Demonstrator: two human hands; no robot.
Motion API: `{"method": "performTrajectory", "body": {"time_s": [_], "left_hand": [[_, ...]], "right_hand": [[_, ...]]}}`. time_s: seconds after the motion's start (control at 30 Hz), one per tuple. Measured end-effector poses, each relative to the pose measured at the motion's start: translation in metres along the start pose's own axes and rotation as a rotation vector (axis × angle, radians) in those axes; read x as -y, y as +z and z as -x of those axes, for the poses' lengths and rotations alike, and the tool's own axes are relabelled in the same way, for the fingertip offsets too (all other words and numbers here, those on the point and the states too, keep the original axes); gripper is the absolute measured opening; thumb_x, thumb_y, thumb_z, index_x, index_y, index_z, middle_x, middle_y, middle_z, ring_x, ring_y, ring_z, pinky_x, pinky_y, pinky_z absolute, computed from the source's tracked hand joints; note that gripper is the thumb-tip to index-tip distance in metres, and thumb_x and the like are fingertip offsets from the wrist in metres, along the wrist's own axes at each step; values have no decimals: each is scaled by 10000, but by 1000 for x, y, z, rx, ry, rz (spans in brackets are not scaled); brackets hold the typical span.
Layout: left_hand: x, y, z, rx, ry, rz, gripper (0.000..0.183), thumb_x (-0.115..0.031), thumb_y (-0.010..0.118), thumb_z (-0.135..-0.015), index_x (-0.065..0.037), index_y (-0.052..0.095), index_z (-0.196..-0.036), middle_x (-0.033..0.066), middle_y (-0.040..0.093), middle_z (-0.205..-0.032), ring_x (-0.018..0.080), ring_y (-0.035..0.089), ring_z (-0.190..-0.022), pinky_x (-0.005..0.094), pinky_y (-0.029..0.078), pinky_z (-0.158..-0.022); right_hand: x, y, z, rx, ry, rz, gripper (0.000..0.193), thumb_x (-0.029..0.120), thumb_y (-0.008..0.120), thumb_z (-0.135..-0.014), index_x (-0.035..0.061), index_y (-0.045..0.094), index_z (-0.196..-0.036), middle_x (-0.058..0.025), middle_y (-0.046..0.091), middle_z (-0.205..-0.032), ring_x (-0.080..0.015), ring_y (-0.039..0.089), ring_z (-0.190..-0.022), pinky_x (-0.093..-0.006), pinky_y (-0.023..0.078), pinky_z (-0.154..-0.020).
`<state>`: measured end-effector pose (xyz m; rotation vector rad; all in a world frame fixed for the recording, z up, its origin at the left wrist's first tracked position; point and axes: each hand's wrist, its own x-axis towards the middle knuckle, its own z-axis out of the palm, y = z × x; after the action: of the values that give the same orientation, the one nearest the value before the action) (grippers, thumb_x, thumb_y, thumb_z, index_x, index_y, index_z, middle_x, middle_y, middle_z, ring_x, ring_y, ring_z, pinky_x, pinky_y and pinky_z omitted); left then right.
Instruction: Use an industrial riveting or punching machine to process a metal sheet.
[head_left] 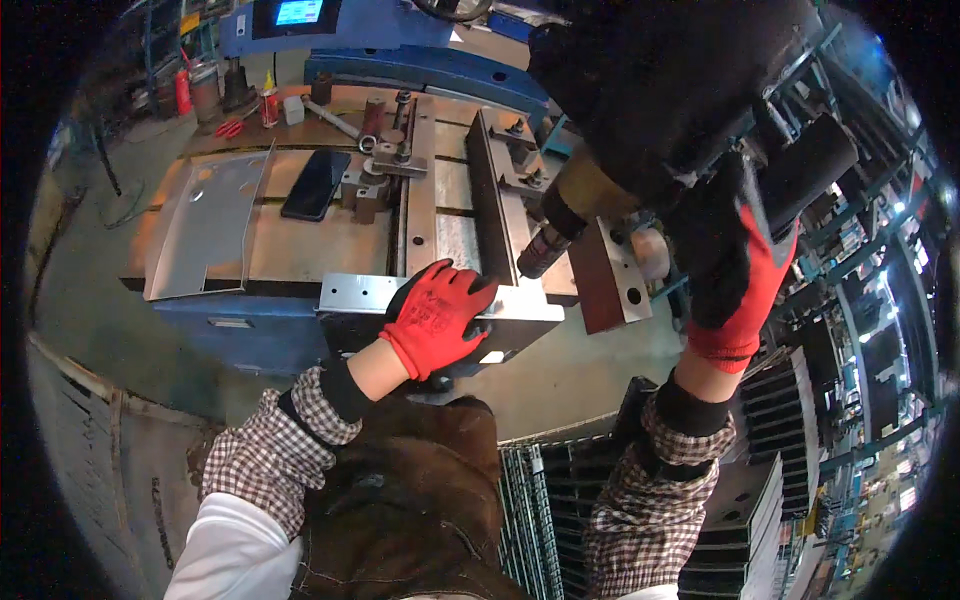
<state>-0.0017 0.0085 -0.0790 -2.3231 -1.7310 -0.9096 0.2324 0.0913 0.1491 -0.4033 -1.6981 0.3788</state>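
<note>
My left hand [440,310], in a red glove with black fingers, clasps a bent sheet metal part [350,292] at the front edge of the worktable. Its fingers curl over the part's upper face, and the thumb lies near the front flange. My right hand [738,285], gloved alike, is raised at the right and closed round a black cylindrical handle [815,165] on a dark machine head [665,75]. From that head a dark spindle tool [540,250] slants down to the part's right end, right of my left hand. Whether its tip touches the metal I cannot tell.
Clamps [405,155] and long steel bars [490,180] are fixed on the table. A phone [316,185], another bent sheet [205,225], a hammer [335,118], red scissors [229,128] and a small bottle [269,105] lie or stand left. A drilled block [608,275] sits right of the spindle.
</note>
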Motion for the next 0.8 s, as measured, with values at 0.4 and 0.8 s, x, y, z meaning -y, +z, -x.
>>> {"method": "performTrajectory", "body": {"time_s": [0.4, 0.8], "left_hand": [[0, -1, -5, -52, 5, 69, 631, -359, 766, -772, -66, 625, -1313, 187, 601, -1199, 355, 571, -1155, 517, 359, -1154], [7, 12, -1, 18, -8, 60, 688, -376, 776, -752, -54, 606, -1335, 196, 587, -1253, 353, 559, -1161, 523, 344, -1168]], "right_hand": [[5, 1, 7, -47, 145, -15, 474, 211, 691, -959, -26, 574, -1353, -78, 666, -1176, -183, 651, -1043, -331, 520, -941], [-2, -22, 12, 179, 176, -327, 584, 336, 582, -1034, 67, 446, -1534, -139, 543, -1504, -302, 560, -1329, -515, 444, -1139]]}}
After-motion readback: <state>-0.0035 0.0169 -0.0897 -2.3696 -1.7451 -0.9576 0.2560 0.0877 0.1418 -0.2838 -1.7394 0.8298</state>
